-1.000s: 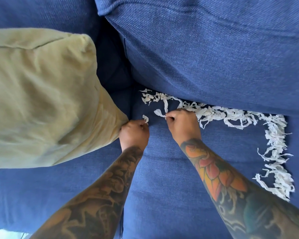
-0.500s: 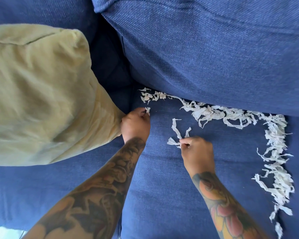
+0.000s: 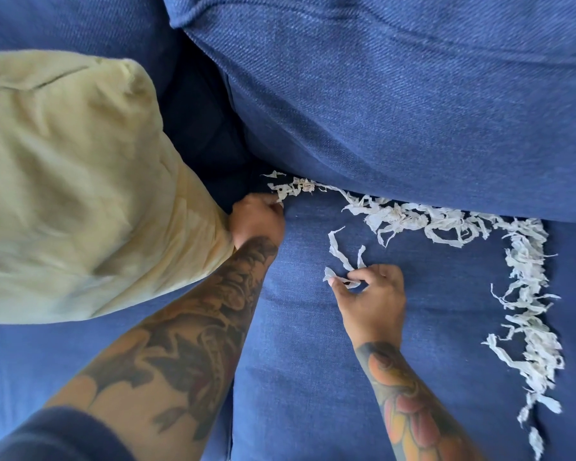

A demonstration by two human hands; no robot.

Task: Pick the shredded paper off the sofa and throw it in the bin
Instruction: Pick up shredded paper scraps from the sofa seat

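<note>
A: Your R hand (image 3: 373, 297), what's it doing?

B: Thumb & fingers are curled in, pinching a few loose strips (image 3: 343, 261) of white paper on the seat cushion (image 3: 313, 377). The strips stick up & away from your fingertips, apart from the main pile.

A: And the L hand (image 3: 256, 219)?

B: Fist-like, fingers curled at the seat's back edge, pinching the near end of the shredded paper (image 3: 446, 221) where it starts by the dark gap. Your knuckles press against the corner of the yellow-green pillow (image 3: 80, 194).

A: So the hands are apart?

B: Yes, apart, L further back, R nearer you & to the right. Both forearms tattooed; a dark sleeve (image 3: 47, 437) shows at bottom left.

A: Where's the rest of the paper?

B: Runs in a ragged band along the crease under the blue back cushion (image 3: 396, 94), then turns & trails down the R side of the seat towards you. A couple of small bits sit at the lower end, just off the band.

A: Any writing, labels? Containers?

B: No readable text on anything here. Paper's all loose on the sofa fabric, not in anything.
</note>
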